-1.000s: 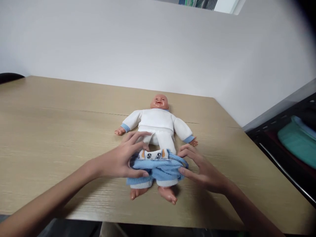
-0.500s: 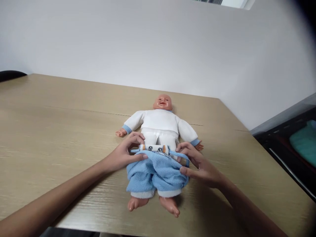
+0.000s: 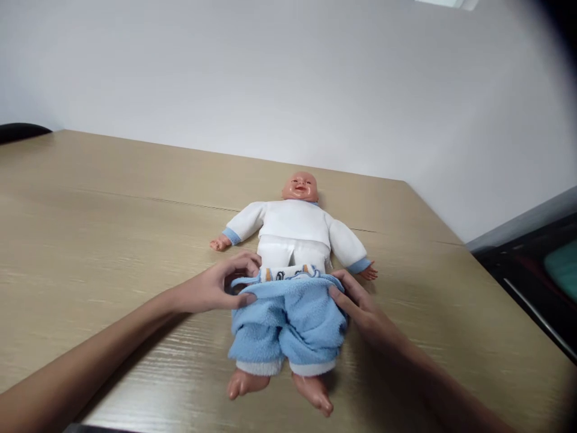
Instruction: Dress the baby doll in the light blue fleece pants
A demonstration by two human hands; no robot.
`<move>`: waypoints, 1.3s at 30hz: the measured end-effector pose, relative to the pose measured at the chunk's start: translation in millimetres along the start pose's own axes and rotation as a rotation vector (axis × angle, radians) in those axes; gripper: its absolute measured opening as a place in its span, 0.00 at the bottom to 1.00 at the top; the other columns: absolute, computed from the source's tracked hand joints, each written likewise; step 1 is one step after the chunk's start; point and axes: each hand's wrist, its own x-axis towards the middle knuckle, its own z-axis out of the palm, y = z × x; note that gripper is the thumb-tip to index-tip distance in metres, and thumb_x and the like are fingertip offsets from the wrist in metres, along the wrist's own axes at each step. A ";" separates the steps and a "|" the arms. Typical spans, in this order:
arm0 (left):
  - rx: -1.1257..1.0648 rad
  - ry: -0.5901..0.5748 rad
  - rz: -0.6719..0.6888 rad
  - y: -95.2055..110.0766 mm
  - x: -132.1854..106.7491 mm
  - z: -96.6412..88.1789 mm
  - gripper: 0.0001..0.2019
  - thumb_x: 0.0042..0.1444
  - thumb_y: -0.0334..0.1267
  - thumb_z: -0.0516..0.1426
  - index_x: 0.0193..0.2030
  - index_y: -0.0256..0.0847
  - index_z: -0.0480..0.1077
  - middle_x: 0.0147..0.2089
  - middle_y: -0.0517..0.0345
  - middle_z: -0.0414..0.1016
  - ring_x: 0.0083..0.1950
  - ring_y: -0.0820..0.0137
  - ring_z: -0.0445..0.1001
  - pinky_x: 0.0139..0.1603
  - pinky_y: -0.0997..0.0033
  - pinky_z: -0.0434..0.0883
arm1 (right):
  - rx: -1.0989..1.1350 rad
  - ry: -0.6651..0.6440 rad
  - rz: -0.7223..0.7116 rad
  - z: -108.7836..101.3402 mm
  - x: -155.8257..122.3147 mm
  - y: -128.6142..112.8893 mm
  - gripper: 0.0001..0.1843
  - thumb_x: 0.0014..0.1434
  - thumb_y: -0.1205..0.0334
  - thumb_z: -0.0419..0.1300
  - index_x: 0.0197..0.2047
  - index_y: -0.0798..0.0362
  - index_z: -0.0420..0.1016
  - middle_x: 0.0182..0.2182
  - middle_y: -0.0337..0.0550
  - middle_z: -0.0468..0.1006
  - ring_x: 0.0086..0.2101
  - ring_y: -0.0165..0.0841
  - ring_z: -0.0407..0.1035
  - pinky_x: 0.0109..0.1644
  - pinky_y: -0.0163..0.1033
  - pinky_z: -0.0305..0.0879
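A baby doll lies on its back, head away from me, in a white top with blue cuffs. Blue fleece overalls with white leg cuffs cover its legs up to the thighs; the bare feet stick out. The printed white bib is folded behind the waist edge, with a blue strap looping out at the left. My left hand pinches the left side of the waist edge, thumb in front, fingers partly hidden behind. My right hand grips the right side of that edge.
The doll rests on a wooden table with a thin seam across it. A pale wall rises behind. A black chair back shows at far left, and a dark object with green cloth stands right of the table.
My right hand has shifted from the loose right strap onto the waist edge, which is now drawn straighter across. The right strap no longer shows as a loop. The view has tilted slightly.
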 end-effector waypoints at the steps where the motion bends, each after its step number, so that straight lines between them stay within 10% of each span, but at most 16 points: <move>1: -0.008 -0.006 0.007 -1.3 0.5 -1.5 0.16 0.64 0.49 0.67 0.48 0.43 0.72 0.63 0.51 0.67 0.67 0.58 0.69 0.70 0.59 0.67 | 0.011 0.000 0.002 1.1 -1.7 -2.1 0.24 0.68 0.35 0.66 0.50 0.46 0.74 0.40 0.39 0.70 0.42 0.36 0.65 0.49 0.40 0.65; 12: -0.134 0.191 -0.092 -4.6 6.5 11.8 0.19 0.69 0.59 0.60 0.52 0.45 0.71 0.46 0.60 0.68 0.47 0.67 0.66 0.50 0.69 0.66 | 0.355 0.075 0.066 10.0 4.4 14.1 0.25 0.62 0.36 0.72 0.51 0.44 0.76 0.41 0.40 0.75 0.44 0.38 0.70 0.55 0.45 0.68; 27: -0.196 0.369 0.179 24.4 37.4 -3.9 0.17 0.63 0.51 0.69 0.47 0.43 0.71 0.41 0.62 0.67 0.40 0.72 0.65 0.41 0.74 0.63 | -0.344 0.051 -0.293 -15.1 21.2 -35.3 0.25 0.72 0.40 0.61 0.31 0.50 0.66 0.30 0.37 0.64 0.34 0.35 0.60 0.40 0.42 0.57; 34: -0.260 0.359 0.151 30.6 76.6 -12.3 0.21 0.64 0.55 0.67 0.54 0.47 0.68 0.36 0.65 0.67 0.36 0.73 0.65 0.37 0.73 0.62 | -0.023 0.021 -0.155 -33.8 77.7 -44.0 0.23 0.64 0.37 0.69 0.51 0.44 0.82 0.51 0.41 0.85 0.53 0.45 0.77 0.59 0.45 0.71; 39: -0.070 0.414 0.069 0.7 69.8 -21.2 0.24 0.65 0.58 0.66 0.56 0.44 0.70 0.44 0.60 0.73 0.46 0.67 0.71 0.46 0.69 0.67 | -0.256 0.131 -0.158 -36.0 78.9 -9.4 0.26 0.66 0.33 0.65 0.51 0.47 0.84 0.53 0.45 0.85 0.60 0.51 0.74 0.72 0.55 0.64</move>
